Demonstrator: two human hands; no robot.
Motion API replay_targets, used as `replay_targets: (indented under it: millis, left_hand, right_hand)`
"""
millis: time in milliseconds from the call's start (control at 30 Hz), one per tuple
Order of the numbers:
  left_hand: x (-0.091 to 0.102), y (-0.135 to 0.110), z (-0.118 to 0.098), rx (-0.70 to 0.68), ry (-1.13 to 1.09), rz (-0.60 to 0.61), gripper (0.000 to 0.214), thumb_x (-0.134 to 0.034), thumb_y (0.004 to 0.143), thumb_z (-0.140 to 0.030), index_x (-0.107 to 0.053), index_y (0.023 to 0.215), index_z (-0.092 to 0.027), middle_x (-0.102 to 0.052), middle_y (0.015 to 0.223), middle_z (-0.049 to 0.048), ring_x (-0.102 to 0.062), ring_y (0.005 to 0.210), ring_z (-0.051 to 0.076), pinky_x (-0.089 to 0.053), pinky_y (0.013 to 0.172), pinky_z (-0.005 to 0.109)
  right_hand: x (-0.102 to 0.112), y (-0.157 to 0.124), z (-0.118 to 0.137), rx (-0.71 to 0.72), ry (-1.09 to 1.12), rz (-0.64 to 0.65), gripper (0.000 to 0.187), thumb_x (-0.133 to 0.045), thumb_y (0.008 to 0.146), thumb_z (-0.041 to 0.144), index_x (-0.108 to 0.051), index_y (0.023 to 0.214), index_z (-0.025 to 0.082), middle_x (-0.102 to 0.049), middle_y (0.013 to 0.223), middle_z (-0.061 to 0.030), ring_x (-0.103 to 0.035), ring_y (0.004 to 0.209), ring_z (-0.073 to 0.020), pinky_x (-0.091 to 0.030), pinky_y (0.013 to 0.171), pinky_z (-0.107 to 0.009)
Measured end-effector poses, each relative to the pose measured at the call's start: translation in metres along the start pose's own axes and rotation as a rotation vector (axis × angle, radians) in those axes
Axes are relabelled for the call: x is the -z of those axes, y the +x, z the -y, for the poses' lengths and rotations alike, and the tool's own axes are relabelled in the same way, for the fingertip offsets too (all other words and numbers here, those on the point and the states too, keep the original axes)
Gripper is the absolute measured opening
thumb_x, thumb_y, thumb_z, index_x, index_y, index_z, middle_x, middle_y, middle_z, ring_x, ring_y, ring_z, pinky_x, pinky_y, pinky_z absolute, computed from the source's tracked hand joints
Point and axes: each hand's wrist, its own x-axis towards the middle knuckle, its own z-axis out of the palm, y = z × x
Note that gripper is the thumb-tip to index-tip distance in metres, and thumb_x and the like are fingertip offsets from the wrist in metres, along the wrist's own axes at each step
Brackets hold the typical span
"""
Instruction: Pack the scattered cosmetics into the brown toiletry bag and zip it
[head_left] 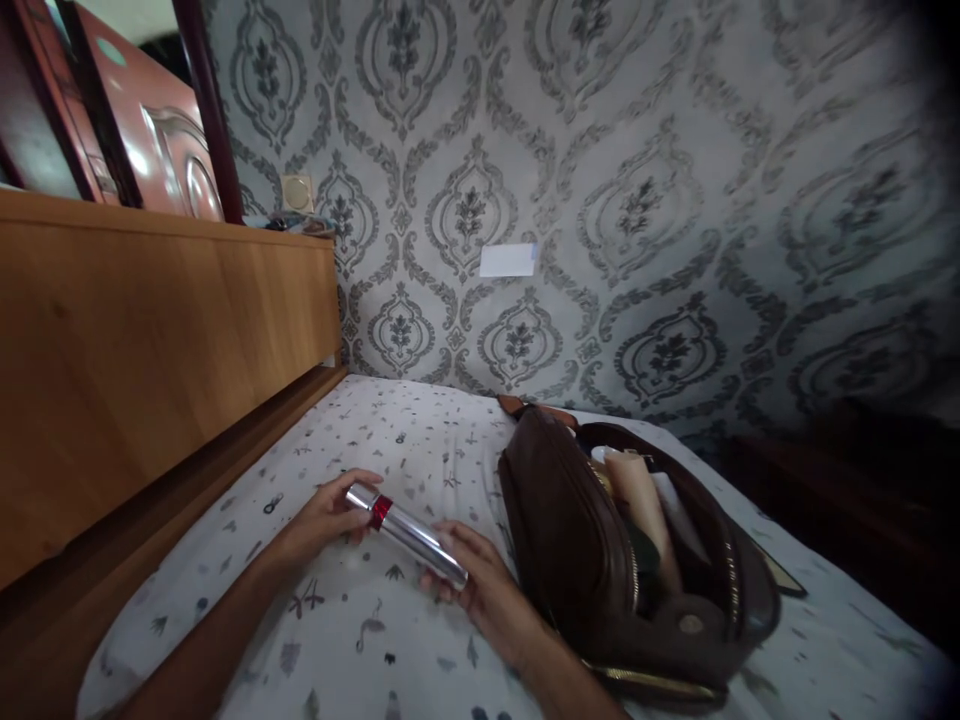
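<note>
Both my hands hold a silver tube with a red band (pixel 405 528) just above a white patterned bed sheet (pixel 352 620). My left hand (pixel 326 515) pinches the end near the red band. My right hand (pixel 472 580) wraps around the other end. Right beside my right hand lies an open brown leather bag (pixel 577 540) with its zip undone. Inside the bag I see a beige tube (pixel 641 500) and some pale and dark items.
A wooden headboard (pixel 150 340) runs along the left of the bed. A wall with grey damask wallpaper (pixel 637 200) stands behind, with a small white label (pixel 508 260) on it. Dark floor or furniture lies to the right.
</note>
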Motion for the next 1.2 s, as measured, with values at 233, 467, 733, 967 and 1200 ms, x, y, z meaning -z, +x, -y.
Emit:
replay_targets:
  millis: [233, 467, 733, 967, 1200]
  left_hand:
    - [-0.002, -0.004, -0.009, -0.038, -0.034, -0.038, 0.046, -0.062, 0.085, -0.048, -0.056, 0.12, -0.019, -0.063, 0.084, 0.0042, -0.061, 0.072, 0.017, -0.051, 0.062, 0.027]
    - [-0.007, -0.004, -0.012, 0.077, 0.183, -0.205, 0.048, -0.061, 0.076, -0.064, -0.062, 0.083, -0.017, -0.056, 0.053, -0.002, -0.052, 0.048, 0.013, -0.043, 0.049, 0.023]
    - [0.001, 0.001, -0.003, 0.178, 0.243, -0.353, 0.066, -0.056, 0.068, -0.078, -0.066, 0.099, -0.021, -0.066, 0.071, 0.0021, -0.06, 0.058, 0.017, -0.051, 0.051, 0.025]
    - [0.011, -0.003, -0.006, 0.186, 0.155, -0.343, 0.066, -0.076, 0.056, -0.064, -0.066, 0.11, -0.028, -0.068, 0.111, 0.0047, -0.064, 0.103, 0.028, -0.059, 0.071, 0.025]
    - [0.02, 0.005, 0.015, 0.275, 0.283, -0.414, 0.06, -0.062, 0.065, -0.074, -0.071, 0.097, -0.023, -0.07, 0.1, 0.006, -0.067, 0.092, 0.026, -0.059, 0.069, 0.026]
  right_hand:
    - [0.002, -0.006, 0.002, -0.115, -0.182, 0.107, 0.057, -0.081, 0.064, 0.05, -0.06, 0.109, 0.021, -0.067, 0.079, 0.0008, -0.059, 0.056, -0.0095, -0.039, 0.053, -0.02]
    - [-0.002, -0.009, -0.005, 0.213, -0.653, 0.055, 0.042, -0.069, 0.069, 0.032, -0.063, 0.11, 0.02, -0.06, 0.077, 0.0029, -0.049, 0.061, -0.0105, -0.036, 0.054, -0.021]
    - [-0.002, -0.013, -0.004, 0.339, -0.86, 0.005, 0.044, -0.07, 0.07, 0.031, -0.066, 0.113, 0.022, -0.06, 0.077, 0.0034, -0.052, 0.066, -0.0128, -0.038, 0.057, -0.02]
    - [0.0, -0.015, -0.002, 0.328, -0.887, -0.025, 0.047, -0.071, 0.069, 0.033, -0.067, 0.115, 0.024, -0.058, 0.074, 0.0044, -0.052, 0.066, -0.0129, -0.038, 0.057, -0.02]
    - [0.0, -0.016, -0.002, 0.317, -0.959, -0.03, 0.053, -0.074, 0.068, 0.035, -0.066, 0.12, 0.026, -0.066, 0.083, 0.0024, -0.059, 0.075, -0.0163, -0.045, 0.067, -0.023]
